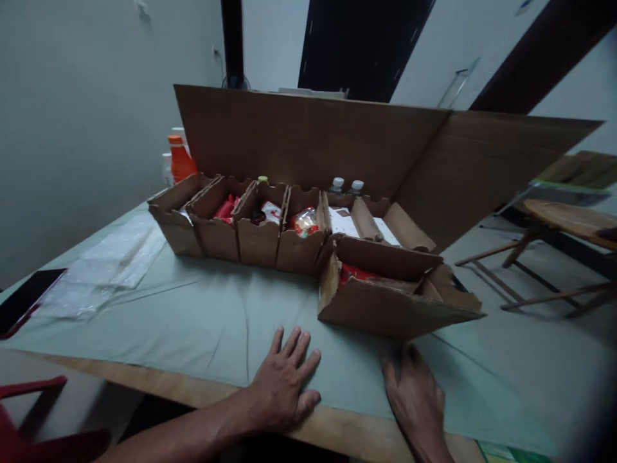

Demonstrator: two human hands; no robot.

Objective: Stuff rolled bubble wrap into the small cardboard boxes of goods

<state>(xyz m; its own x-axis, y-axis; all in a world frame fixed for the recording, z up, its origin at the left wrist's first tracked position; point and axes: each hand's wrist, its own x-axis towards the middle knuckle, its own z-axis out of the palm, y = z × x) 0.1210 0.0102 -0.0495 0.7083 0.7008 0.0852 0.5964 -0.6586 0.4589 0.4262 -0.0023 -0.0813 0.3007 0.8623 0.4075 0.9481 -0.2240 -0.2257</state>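
My left hand (286, 379) lies flat on the pale green cloth (202, 302) near the table's front edge, fingers spread and holding nothing. My right hand (417, 399) rests on the cloth to the right, thumb and forefinger apart. Its fingertips are at the lower edge of a cardboard box (385, 307); whether they touch it I cannot tell. Red packaging (357, 273) shows inside that box. Behind it stands a row of open cardboard bins (258, 241). They contain a red packet (226, 209), a red-and-white packet (270, 212), a clear-and-red packet (304, 222) and white boxes (342, 222).
A tall cardboard panel (299, 135) stands behind the bins, with an orange bottle (181, 161) at its left and white-capped bottles (337, 185) in front. Clear plastic bags (106, 263) and a dark phone-like device (26, 299) lie left. A wooden stool (573, 215) stands right.
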